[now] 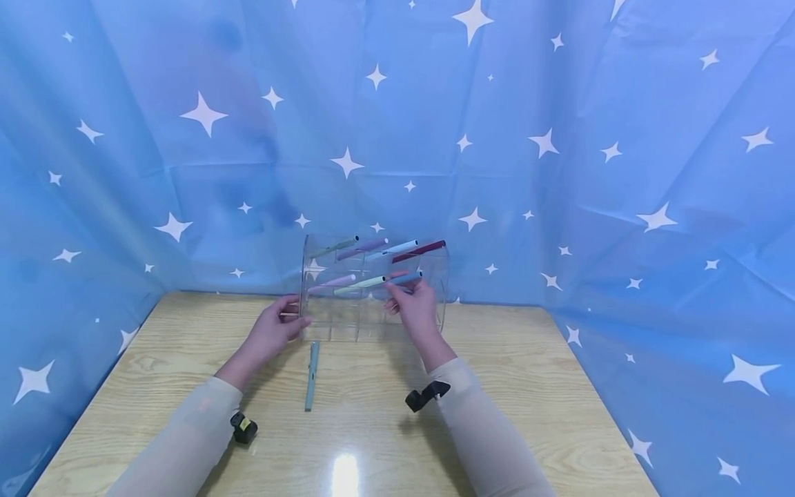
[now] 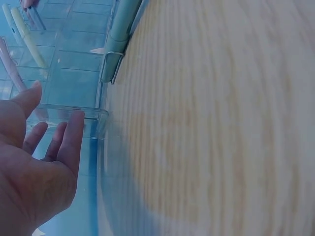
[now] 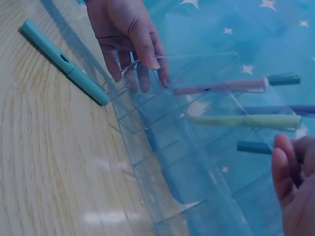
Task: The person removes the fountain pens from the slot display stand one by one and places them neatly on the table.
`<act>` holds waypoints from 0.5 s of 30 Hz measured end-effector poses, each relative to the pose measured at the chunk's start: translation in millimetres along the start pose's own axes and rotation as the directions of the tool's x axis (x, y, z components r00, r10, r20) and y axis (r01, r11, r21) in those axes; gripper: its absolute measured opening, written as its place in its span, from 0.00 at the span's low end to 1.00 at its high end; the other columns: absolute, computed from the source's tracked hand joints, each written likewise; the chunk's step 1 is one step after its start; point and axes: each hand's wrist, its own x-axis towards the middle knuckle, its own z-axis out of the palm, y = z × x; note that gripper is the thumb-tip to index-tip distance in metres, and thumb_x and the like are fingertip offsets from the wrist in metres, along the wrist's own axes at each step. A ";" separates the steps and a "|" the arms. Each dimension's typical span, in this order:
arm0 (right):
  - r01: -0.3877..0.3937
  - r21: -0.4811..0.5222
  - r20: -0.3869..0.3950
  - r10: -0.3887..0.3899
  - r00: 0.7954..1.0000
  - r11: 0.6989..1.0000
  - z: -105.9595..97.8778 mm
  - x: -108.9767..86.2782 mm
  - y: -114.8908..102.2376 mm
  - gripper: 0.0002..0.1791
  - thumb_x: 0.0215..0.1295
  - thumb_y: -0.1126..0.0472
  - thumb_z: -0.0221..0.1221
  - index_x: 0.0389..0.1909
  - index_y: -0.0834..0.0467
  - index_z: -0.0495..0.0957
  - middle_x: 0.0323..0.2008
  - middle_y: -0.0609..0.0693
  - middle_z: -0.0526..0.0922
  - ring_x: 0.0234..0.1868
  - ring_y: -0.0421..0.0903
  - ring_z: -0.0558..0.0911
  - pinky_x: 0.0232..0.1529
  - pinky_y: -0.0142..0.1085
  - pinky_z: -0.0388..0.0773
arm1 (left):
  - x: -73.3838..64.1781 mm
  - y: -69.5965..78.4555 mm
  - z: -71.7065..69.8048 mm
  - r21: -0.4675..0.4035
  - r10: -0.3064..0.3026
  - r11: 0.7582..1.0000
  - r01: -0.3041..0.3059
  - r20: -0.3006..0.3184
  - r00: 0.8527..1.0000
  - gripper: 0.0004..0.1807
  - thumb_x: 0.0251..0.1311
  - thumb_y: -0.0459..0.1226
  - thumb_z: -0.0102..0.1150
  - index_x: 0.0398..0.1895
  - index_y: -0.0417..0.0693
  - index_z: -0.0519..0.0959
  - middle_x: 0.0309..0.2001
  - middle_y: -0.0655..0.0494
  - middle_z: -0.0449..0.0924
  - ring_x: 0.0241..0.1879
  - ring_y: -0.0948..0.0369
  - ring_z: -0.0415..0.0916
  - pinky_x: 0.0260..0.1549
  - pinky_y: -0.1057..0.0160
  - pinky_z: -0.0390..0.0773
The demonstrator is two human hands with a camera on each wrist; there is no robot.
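A clear rack (image 1: 344, 328) with tiered compartments stands near the back of the table, pens leaning in its upper two rows. My right hand (image 1: 416, 307) pinches a blue pen (image 1: 406, 277) at the right of the lower pen row; its tip end (image 3: 252, 147) shows beyond the fingertips in the right wrist view. Beside it lean a pale green pen (image 1: 366, 284) and a pink pen (image 1: 335, 281). At the rack's left side, my left hand (image 2: 44, 162) has its fingers extended around the side panel's edge, thumb apart from the fingers.
A teal pen (image 1: 312, 376) lies on the table (image 1: 528, 400) in front of the rack. Green (image 1: 338, 245), purple (image 1: 366, 248), light blue (image 1: 394, 249) and dark red (image 1: 421, 250) pens fill the top row. A blue starry curtain (image 1: 397, 124) hangs close behind.
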 end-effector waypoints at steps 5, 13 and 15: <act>0.014 0.023 -0.033 -0.014 0.999 1.000 -7.9 -2.6 -6.1 0.10 0.76 0.63 0.72 0.53 0.60 0.86 0.49 0.58 0.93 0.27 0.44 0.88 0.28 0.33 0.89 | 1.8 -2.0 -1.1 -0.008 -0.002 1.000 0.002 0.005 1.000 0.39 0.81 0.38 0.66 0.86 0.36 0.60 0.71 0.28 0.70 0.69 0.37 0.76 0.59 0.43 0.89; 0.057 0.042 -0.060 -0.055 0.997 0.998 -22.4 -7.5 -13.5 0.15 0.77 0.64 0.70 0.58 0.64 0.83 0.52 0.60 0.92 0.34 0.43 0.90 0.31 0.33 0.88 | 0.6 0.0 -1.7 -0.007 0.006 1.000 -0.006 0.005 1.000 0.39 0.80 0.39 0.67 0.85 0.37 0.61 0.70 0.29 0.71 0.67 0.38 0.77 0.58 0.46 0.90; 0.066 0.049 -0.064 -0.063 0.996 0.997 -25.6 -9.3 -14.7 0.16 0.77 0.64 0.70 0.60 0.65 0.82 0.53 0.59 0.92 0.37 0.43 0.91 0.35 0.34 0.89 | 0.5 0.0 -1.8 0.000 0.010 1.000 -0.010 0.005 1.000 0.39 0.80 0.39 0.67 0.85 0.36 0.61 0.70 0.29 0.71 0.67 0.38 0.76 0.58 0.46 0.91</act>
